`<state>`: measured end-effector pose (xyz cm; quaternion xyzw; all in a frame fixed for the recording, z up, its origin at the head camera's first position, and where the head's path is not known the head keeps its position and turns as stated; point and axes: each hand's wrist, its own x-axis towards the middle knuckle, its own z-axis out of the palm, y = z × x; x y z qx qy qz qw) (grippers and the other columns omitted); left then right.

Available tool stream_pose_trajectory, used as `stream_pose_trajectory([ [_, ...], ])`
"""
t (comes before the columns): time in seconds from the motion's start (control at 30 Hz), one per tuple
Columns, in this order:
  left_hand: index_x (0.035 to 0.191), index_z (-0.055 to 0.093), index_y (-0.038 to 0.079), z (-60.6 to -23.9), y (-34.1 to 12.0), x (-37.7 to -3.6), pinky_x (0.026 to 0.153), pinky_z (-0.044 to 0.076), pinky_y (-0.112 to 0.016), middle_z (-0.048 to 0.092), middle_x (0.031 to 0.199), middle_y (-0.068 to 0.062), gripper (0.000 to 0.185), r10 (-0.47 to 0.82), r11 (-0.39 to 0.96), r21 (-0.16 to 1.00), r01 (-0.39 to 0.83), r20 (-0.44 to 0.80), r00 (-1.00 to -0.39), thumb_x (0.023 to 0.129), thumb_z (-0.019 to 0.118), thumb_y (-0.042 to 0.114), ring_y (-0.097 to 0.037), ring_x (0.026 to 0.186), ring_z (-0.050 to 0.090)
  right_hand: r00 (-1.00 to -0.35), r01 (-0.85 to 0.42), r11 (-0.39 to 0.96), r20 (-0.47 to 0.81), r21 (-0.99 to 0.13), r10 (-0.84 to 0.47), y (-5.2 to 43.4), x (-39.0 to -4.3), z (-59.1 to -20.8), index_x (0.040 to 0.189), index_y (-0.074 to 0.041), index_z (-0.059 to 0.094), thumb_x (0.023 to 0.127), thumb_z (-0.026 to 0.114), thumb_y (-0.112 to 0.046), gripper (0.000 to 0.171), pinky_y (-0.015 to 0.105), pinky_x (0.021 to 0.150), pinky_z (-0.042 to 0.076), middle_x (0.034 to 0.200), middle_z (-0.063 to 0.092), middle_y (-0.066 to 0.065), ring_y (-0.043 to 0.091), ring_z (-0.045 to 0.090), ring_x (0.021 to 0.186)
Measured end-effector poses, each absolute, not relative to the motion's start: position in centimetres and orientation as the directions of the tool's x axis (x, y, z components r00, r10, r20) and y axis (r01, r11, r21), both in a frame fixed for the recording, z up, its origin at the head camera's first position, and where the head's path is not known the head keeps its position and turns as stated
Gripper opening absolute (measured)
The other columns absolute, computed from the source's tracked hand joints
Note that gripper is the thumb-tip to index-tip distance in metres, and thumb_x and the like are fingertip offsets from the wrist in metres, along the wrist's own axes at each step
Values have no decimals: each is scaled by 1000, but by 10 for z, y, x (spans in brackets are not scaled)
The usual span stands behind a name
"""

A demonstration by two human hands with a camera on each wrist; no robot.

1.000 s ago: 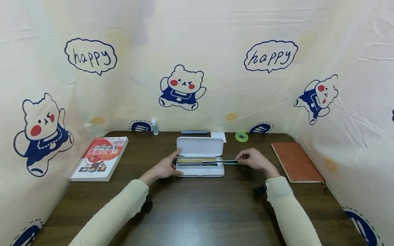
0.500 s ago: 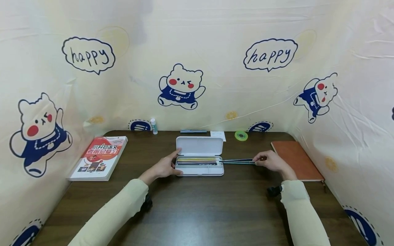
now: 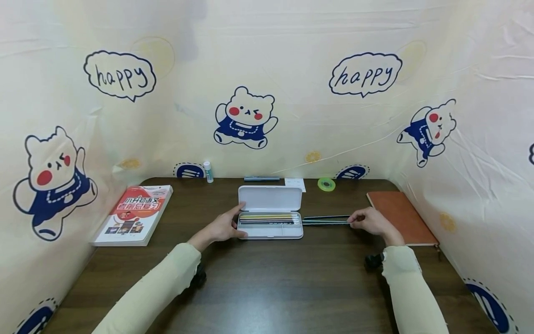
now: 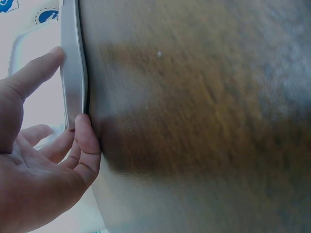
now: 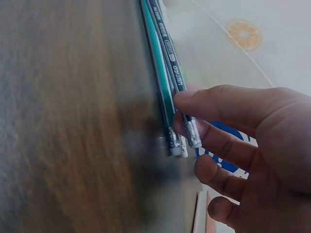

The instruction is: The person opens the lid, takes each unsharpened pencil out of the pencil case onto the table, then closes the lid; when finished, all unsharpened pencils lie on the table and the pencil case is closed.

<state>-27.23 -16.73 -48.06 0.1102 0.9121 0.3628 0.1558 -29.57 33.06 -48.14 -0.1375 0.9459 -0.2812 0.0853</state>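
A white pencil case (image 3: 263,232) lies on the table with its lid (image 3: 270,198) raised, several pencils (image 3: 267,218) inside. My left hand (image 3: 222,226) grips its left end; in the left wrist view the thumb and fingertips touch the side of the case (image 4: 74,63). To the right of the case lie a few more pencils (image 3: 325,223), pointing sideways, their left ends close to its right edge. At their eraser ends, my right hand (image 3: 369,220) pinches a dark pencil (image 5: 171,58) between thumb and forefinger. A green pencil (image 5: 158,63) sits right beside it.
A book (image 3: 135,215) is at the left and a brown notebook (image 3: 400,218) at the right, near my right hand. Along the back stand or lie a glue stick (image 3: 208,171), a blue pen-like item (image 3: 262,178), white paper (image 3: 295,184) and green tape (image 3: 326,184).
My right hand has moved right, drawing the pencils out of the case and onto the table beside it. The pencils have spread slightly apart. My left hand has stayed on the case.
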Motion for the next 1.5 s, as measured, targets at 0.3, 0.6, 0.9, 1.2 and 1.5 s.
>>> stream_pose_trajectory([
  [0.3,161,21,21,-485,-168,-273,74,45,-29,48,144,-16,101,318,720,687,98,-201,-927,81,84,27,-18,87,54,-956,-146,812,-132,-564,-263,325,-298,-485,96,-10,78,89,71,-8,10,33,76,48,98,74,7,19,59,85],
  [0.6,161,20,22,-487,-168,-274,73,45,-29,48,145,-16,103,307,716,694,83,-206,-929,81,85,27,-18,87,54,-954,-140,809,-141,-571,-264,323,-298,-485,97,-10,78,88,73,-9,10,32,76,49,97,75,6,18,59,85],
  [0.9,161,18,22,-486,-168,-275,73,45,-29,50,142,-14,106,307,709,700,85,-198,-931,79,86,26,-18,87,54,-954,-209,783,-56,-586,-296,302,-300,-480,100,-11,76,88,74,-17,13,32,76,47,94,73,3,16,58,83],
  [1.2,161,18,21,-484,-169,-275,73,44,-29,50,143,-15,106,310,708,701,84,-203,-929,79,86,27,-18,87,54,-929,-288,743,-14,-604,-371,256,-307,-475,105,-12,74,91,73,-19,16,32,79,49,95,72,2,15,60,86],
  [1.5,161,18,22,-485,-169,-276,74,45,-29,49,146,-15,106,314,708,701,87,-201,-928,79,86,27,-18,88,54,-898,-337,707,-15,-622,-441,208,-312,-474,107,-12,74,91,72,-18,18,32,78,49,97,72,0,16,60,85],
])
